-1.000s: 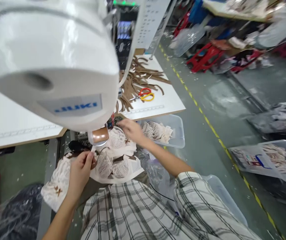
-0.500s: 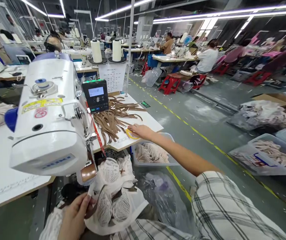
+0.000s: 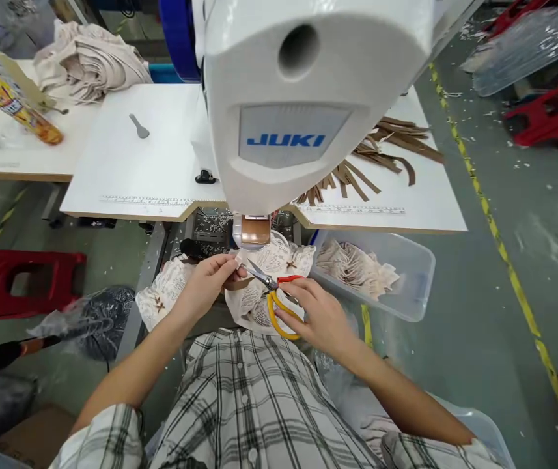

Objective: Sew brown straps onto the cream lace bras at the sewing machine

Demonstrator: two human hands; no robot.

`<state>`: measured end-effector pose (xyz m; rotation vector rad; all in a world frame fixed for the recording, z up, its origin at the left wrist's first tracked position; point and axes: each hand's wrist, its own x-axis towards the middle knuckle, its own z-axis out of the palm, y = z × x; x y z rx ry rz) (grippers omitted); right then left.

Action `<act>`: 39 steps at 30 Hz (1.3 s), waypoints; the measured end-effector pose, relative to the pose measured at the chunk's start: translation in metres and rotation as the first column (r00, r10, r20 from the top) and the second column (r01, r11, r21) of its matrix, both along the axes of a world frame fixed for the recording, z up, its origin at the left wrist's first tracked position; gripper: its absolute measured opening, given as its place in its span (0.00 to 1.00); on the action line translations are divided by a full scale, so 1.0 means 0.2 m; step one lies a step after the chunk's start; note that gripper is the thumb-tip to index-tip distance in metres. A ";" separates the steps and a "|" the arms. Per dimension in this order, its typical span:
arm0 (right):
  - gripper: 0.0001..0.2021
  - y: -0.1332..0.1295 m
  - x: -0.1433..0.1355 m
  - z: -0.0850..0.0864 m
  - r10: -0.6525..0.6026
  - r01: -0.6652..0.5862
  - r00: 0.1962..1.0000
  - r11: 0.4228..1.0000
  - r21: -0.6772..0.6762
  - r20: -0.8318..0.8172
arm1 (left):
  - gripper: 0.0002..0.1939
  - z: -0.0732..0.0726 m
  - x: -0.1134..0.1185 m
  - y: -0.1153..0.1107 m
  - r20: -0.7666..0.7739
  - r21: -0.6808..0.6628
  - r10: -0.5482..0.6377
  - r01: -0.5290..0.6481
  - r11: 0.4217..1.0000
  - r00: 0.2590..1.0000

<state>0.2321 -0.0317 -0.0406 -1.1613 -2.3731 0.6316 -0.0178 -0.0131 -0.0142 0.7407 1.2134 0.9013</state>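
1. The scissors (image 3: 273, 285), which lay on the tabletop beside the brown strips in the earlier frames, are now up in the right hand (image 3: 318, 314), over the lace garment (image 3: 249, 301). The view has also tipped down and toward the left side of the table.
2. The right hand is curled around the red and yellow handles, fingers partly closed. The metal blades stand slightly apart, their tips just beside the left fingertips.
3. The left hand (image 3: 213, 277) is pinched nearly closed, thumb against fingers, on a white edge of fabric (image 3: 239, 260). Whether the blades touch that edge, I cannot tell.
4. The garment is pale, openwork lace with rounded cups and a smoother white border; a small brown bow (image 3: 291, 265) sits on it. It lies between the wearer's plaid shirt (image 3: 244, 397) and the machine. Another lace piece (image 3: 164, 293), also with a brown bow, hangs to the left.
5. The glossy white JUKI machine head (image 3: 303, 85) looms above the hands, hiding part of the tabletop (image 3: 137, 169) and of the flat, matte brown strips (image 3: 357, 179).
6. A clear plastic bin (image 3: 413, 280) of crumpled beige fabric stands right of the garment. Folded cloth (image 3: 90, 62) and a yellow packet (image 3: 19, 107) lie far left; a red stool (image 3: 64, 280) is below them.
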 end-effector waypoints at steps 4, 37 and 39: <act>0.20 0.09 -0.06 -0.01 0.022 -0.022 1.000 1.000 0.010 0.004 | 0.12 0.02 0.01 -0.01 -0.115 0.021 -0.073 0.076 0.997 0.991; 0.17 0.09 0.06 -0.08 -0.120 0.087 0.987 0.959 -0.270 -0.108 | 0.14 0.02 -0.09 0.03 -0.553 0.230 0.032 0.115 0.966 0.833; 0.18 0.17 0.15 -0.08 -0.185 0.176 0.983 0.942 -0.285 -0.005 | 0.13 0.01 -0.12 0.03 -0.742 0.293 0.083 0.210 0.933 0.665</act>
